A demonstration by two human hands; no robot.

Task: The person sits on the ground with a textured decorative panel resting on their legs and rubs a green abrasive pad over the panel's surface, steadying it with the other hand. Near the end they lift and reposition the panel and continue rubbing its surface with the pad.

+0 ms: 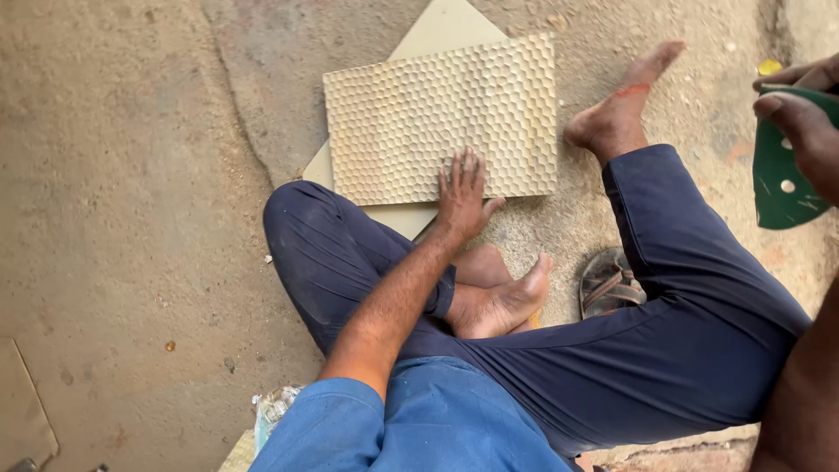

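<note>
While the left hand is laid flat, fingers spread, on the honeycomb-carved panel, a green perforated sanding disc is pinched by the right hand.

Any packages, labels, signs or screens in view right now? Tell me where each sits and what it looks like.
No labels, signs or screens show.
Clear crumpled plastic wrapper: on the ground at the bottom edge, beside the blue sleeve; contents cannot be told.
Green sanding disc: not a package, held in the right hand at the right edge; round, with small holes.
</note>
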